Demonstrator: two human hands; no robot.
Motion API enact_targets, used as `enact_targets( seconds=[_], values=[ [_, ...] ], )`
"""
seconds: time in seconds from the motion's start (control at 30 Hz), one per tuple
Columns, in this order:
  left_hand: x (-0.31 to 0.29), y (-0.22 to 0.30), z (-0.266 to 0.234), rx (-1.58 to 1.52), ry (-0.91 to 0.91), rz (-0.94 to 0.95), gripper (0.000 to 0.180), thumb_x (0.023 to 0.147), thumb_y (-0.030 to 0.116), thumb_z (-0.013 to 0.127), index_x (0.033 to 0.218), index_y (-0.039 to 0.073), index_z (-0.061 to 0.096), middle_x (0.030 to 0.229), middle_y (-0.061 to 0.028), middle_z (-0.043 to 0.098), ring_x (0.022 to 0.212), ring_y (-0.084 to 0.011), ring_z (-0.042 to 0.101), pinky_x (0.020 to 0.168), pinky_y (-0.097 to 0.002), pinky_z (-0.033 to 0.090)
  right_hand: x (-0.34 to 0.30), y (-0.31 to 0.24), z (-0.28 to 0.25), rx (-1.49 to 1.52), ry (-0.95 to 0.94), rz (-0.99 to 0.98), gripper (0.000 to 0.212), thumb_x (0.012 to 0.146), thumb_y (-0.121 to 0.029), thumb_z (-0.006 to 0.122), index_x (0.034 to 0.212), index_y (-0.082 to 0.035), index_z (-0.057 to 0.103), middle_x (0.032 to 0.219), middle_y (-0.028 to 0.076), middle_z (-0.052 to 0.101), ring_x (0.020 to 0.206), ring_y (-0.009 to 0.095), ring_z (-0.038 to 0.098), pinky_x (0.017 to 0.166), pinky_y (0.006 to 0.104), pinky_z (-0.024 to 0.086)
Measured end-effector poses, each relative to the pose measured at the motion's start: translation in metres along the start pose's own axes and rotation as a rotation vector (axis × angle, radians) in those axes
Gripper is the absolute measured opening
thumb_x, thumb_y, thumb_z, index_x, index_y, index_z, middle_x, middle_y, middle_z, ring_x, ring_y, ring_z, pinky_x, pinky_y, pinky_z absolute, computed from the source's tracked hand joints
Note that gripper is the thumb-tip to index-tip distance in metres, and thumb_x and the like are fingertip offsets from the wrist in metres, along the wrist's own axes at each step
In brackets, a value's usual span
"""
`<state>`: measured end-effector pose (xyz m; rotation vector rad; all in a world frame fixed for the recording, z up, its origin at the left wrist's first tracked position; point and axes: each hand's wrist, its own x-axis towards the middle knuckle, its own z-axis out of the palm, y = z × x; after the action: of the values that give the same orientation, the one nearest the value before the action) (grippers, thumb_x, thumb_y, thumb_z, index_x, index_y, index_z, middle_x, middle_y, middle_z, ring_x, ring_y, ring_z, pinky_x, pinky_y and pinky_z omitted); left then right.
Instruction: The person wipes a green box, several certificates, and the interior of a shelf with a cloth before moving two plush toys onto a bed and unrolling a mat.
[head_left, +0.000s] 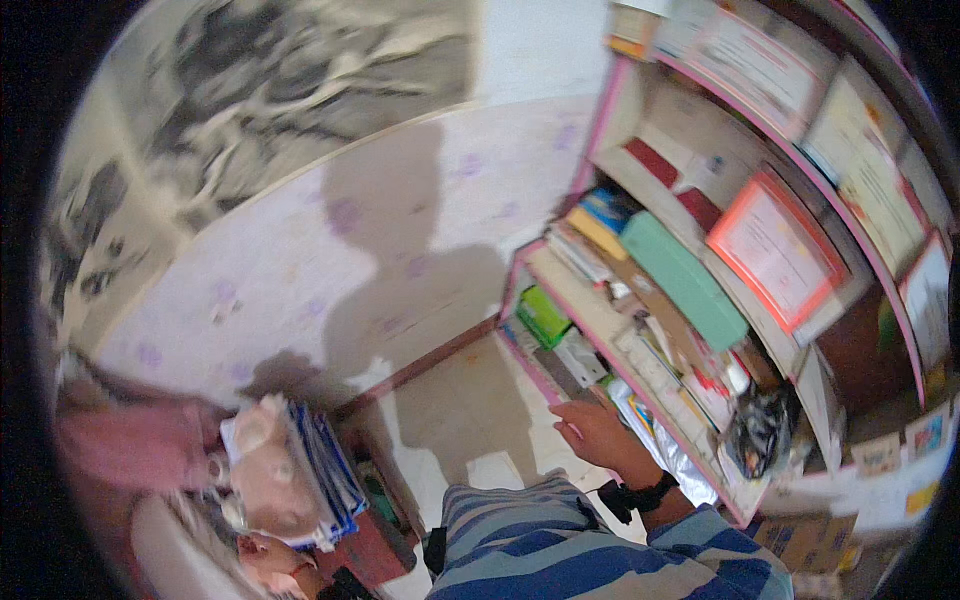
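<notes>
My right hand (595,437) hangs in front of the shelf unit on the right, with fingers loosely apart and nothing in them. A black band (640,492) circles that wrist. At the lower left, my left hand (272,563) is near a lumpy beige thing (275,485) whose kind I cannot make out. Its fingers look slightly curled and empty, though blur softens them. The beige thing rests against a stack of blue-edged books or folders (325,470). Whether my left hand touches it is unclear.
A pink-edged shelf (690,445) holds a green box (685,280), papers, a black plastic bag (760,430) and an orange-framed certificate (778,248). Pink cloth (140,440) lies at the far left. The wall (290,270) ahead meets a tiled floor (470,400).
</notes>
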<state>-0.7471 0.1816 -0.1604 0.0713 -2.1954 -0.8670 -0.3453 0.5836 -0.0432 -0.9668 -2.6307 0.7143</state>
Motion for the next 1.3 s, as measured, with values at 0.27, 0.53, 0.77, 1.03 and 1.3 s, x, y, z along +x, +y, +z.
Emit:
enact_targets(
  seconds=[0.27,0.53,0.77,1.03,1.3],
  values=[
    [-0.096,0.323,0.036,-0.995,-0.706,0.064,0.020,0.088,0.009,0.048,0.106,0.002,0.046,0.097,-0.0074,0.052,0.089,-0.0156,0.050,0.081,-0.0247,0.040,-0.094,0.096,-0.068,0.044,0.249,0.275,0.025,0.081,-0.016,0.054,0.101,-0.003,0.058,0.099,0.018,0.059,0.092,0.033,0.055,0.079,0.0386,0.045],
    [-0.259,0.510,0.009,-1.212,-1.523,0.123,0.021,0.087,0.012,0.050,0.106,0.003,0.048,0.094,-0.0055,0.054,0.082,-0.0123,0.054,0.066,-0.0229,0.046,-0.191,0.166,-0.151,0.105,0.599,0.529,0.027,0.079,-0.009,0.057,0.104,-0.001,0.057,0.093,0.019,0.059,0.078,0.030,0.061,0.069,0.0357,0.048],
    [-0.341,0.640,0.002,-1.345,-1.905,0.458,0.025,0.086,0.014,0.053,0.108,0.003,0.049,0.096,-0.0058,0.056,0.087,-0.0124,0.054,0.073,-0.0263,0.047,-0.210,0.208,-0.203,0.182,0.850,0.628,0.032,0.081,-0.004,0.054,0.112,0.002,0.051,0.101,0.014,0.060,0.085,0.017,0.059,0.075,0.0285,0.047],
    [-0.458,0.784,0.039,-1.228,-1.879,0.925,0.064,0.074,0.027,0.067,0.119,-0.008,0.038,0.119,-0.0234,0.043,0.111,-0.0314,0.043,0.097,-0.0372,0.032,-0.162,0.261,-0.251,0.189,1.149,0.729,0.041,0.085,-0.010,0.052,0.124,-0.001,0.043,0.113,0.015,0.053,0.097,0.020,0.053,0.080,0.0309,0.046],
    [-0.546,0.842,0.011,-1.181,-1.900,1.141,0.101,0.066,0.032,0.070,0.124,-0.022,0.008,0.128,-0.0366,0.025,0.124,-0.0453,0.018,0.103,-0.0462,0.015,-0.166,0.346,-0.272,0.081,1.438,0.951,0.078,0.078,-0.026,0.066,0.137,-0.005,0.018,0.139,0.015,0.022,0.123,0.028,0.029,0.099,0.0383,0.028]
  ],
)
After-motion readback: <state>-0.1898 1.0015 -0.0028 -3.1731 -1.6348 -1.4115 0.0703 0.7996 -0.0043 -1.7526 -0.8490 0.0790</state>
